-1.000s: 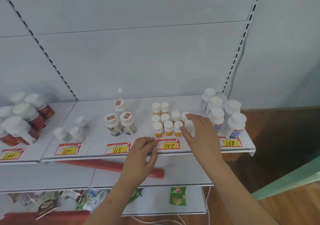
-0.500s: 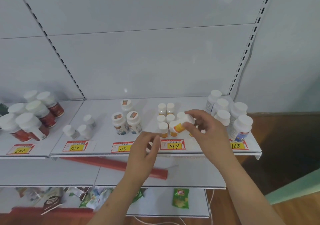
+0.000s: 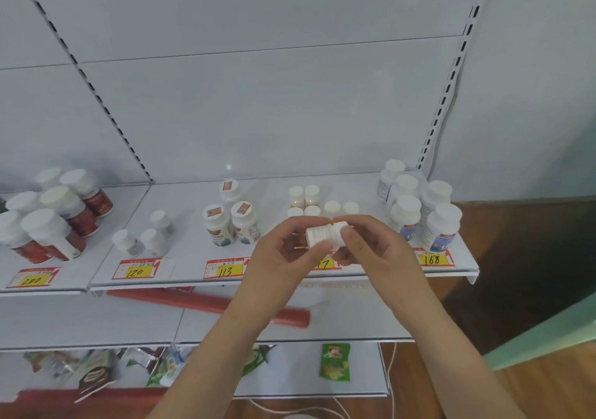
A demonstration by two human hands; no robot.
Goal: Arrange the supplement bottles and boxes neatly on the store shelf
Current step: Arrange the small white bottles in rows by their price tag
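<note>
While the far left of the shelf (image 3: 180, 270) carries a cluster of red-labelled bottles (image 3: 66, 225) behind the 200 tag, and three small white bottles (image 3: 145, 238) stand loosely behind the 120 tag, the work in hand sits further right. Past the trio of blue-labelled bottles (image 3: 230, 225) at the 113 tag, the left hand (image 3: 280, 257) is raised in front of the shelf edge, its thumb and fingers curled round one end of a small white-capped bottle (image 3: 324, 236). That bottle is held off the shelf, lying sideways between the two hands, in front of the group of small yellow bottles (image 3: 317, 201) it seems to belong to. The right hand (image 3: 374, 251) pinches the other end, thumb on top, and may hold a second bottle cap-to-cap with the first; the blur makes that hard to tell. To do this step well, I would turn the bottle upright, label facing outward, and set it into the gap in the front row, flush with its neighbours and above its price tag (image 3: 325, 264), lowering it gently so nothing tips. At the far right, the tall white bottles (image 3: 419, 212) by the 168 tag stand in a tight group.
</note>
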